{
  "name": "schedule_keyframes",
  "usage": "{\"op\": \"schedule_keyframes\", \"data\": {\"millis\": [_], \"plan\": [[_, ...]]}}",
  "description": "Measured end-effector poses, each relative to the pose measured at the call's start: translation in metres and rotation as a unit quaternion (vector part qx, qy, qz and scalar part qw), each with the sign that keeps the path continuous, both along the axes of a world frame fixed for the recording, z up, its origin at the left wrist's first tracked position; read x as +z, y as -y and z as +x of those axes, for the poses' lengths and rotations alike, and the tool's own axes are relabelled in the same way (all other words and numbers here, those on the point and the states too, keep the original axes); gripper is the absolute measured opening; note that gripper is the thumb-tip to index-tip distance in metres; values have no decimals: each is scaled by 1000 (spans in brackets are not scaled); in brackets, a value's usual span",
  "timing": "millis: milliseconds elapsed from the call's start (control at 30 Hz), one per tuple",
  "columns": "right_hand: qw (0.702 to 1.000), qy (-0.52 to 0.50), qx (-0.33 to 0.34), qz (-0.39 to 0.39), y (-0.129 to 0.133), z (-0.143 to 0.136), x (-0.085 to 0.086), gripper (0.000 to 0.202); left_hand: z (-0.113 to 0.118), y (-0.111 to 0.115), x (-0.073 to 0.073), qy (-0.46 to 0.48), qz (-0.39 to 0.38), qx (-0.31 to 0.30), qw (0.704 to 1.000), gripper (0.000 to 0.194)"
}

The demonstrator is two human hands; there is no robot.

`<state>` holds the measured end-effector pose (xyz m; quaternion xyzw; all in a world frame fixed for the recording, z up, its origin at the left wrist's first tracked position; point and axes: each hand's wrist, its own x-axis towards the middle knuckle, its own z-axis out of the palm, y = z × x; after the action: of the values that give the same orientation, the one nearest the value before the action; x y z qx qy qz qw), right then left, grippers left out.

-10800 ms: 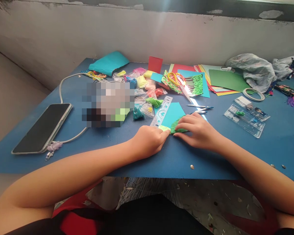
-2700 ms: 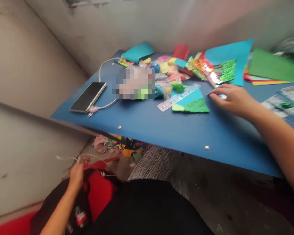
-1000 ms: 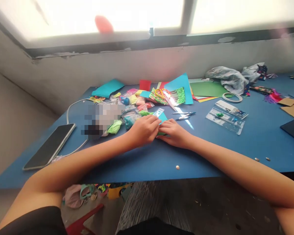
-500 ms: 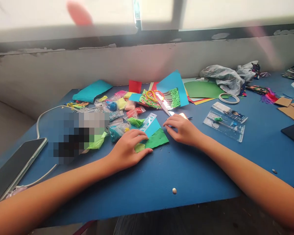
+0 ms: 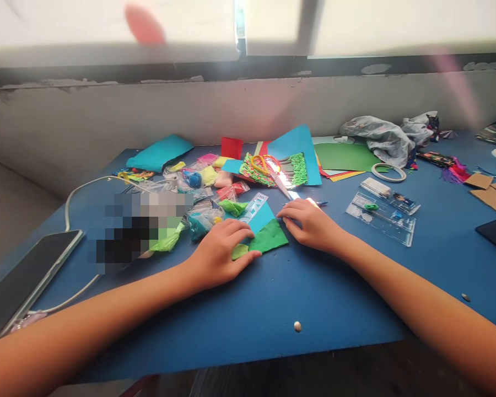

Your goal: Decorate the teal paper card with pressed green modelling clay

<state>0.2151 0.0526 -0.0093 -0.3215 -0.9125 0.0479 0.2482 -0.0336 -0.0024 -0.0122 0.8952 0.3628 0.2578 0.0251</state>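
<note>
My left hand (image 5: 221, 251) rests on the table with thumb and fingers apart, at the left side of a small blue card (image 5: 263, 216). Dark green clay (image 5: 268, 237) is spread flat across the card's near part. A light green clay patch (image 5: 240, 252) shows between my left thumb and index finger. Just right of the card is my right hand (image 5: 314, 223), its fingers bent and thumb tip close to the fingertips. Whatever those tips may hold is too small to make out. A clear ruler (image 5: 255, 207) lies behind the card.
Bagged clay (image 5: 204, 220) piles up on the left, near a phone (image 5: 33, 275) and white cable. Scissors (image 5: 279, 179) lie on a clay-decorated piece (image 5: 296, 168) at the back. A clear plastic case (image 5: 382, 218) and tape roll (image 5: 388, 172) sit on the right.
The whole view has shifted slightly, so everything appears a little lower and further right. Both hands keep nearly the same pose around the card.
</note>
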Motion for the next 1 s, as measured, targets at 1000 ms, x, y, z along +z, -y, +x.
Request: {"op": "schedule_keyframes", "data": {"millis": [1000], "plan": [[999,-2,15,46,0,1,4,20,6,3,-3,25,180,-108,977,21]]}}
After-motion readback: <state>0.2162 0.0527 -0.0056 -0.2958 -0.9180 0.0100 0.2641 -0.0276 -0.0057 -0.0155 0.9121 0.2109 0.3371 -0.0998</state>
